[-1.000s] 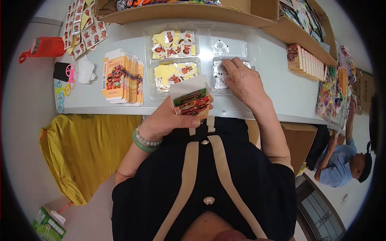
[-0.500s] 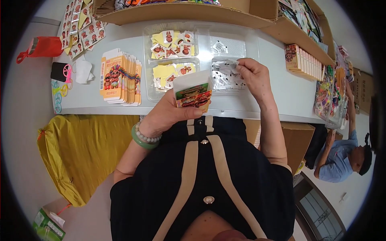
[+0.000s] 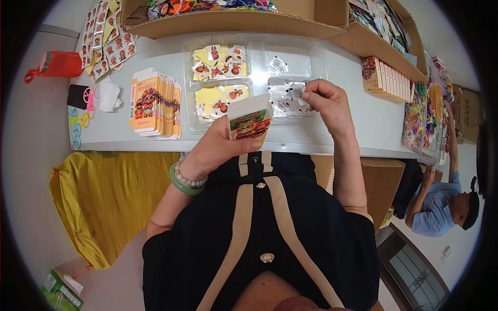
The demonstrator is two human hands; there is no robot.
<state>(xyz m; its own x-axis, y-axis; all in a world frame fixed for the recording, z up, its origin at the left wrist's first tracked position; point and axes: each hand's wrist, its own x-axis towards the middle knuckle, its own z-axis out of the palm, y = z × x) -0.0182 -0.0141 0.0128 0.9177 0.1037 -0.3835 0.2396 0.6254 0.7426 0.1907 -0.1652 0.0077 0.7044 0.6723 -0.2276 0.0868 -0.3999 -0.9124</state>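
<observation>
My left hand [image 3: 220,142] is closed around a small orange printed carton [image 3: 250,126], its top flap open and tilted up toward the trays. Inside its mouth something green and colourful shows. My right hand [image 3: 330,106] pinches a small white sachet [image 3: 298,91] between thumb and fingertips, over the lower right compartment of a clear plastic tray [image 3: 263,52]. More silvery-white sachets [image 3: 288,109] lie in that compartment. To the left, two compartments hold cut sticker squares [image 3: 220,67] with yellow backing.
A stack of flat orange cartons [image 3: 154,106] lies left of the tray. Filled cartons [image 3: 384,78] stand in a row at right. Open cardboard boxes [image 3: 233,25] line the back. Sticker sheets [image 3: 120,49] and a red pouch [image 3: 59,64] sit far left. Another person [image 3: 438,207] works at right.
My right hand has drawn slightly back with the sachet, which now shows more plainly between its fingers. The left hand still holds the carton, nearly in place. The view has shifted a little.
</observation>
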